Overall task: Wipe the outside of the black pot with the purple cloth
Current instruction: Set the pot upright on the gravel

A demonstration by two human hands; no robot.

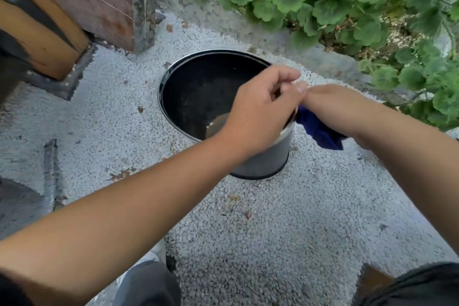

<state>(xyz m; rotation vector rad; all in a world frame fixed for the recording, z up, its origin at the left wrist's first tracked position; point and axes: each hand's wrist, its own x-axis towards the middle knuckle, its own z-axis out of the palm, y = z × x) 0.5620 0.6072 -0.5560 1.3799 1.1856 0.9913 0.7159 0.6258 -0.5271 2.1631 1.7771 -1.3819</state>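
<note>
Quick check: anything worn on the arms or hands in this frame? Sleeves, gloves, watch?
Both forearms are bare up to the frame edge: no sleeves, gloves, watch or rings visible on the left hand or the right hand. Dark fabric shows only at the bottom corners; what garment it belongs to is unclear.

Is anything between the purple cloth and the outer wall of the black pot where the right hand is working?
Nothing visible stands between them. The crumpled purple cloth, gripped by the right hand, hangs right against the round black plastic pot at its right rim. The left hand grips that same rim beside it, not between them.
</note>
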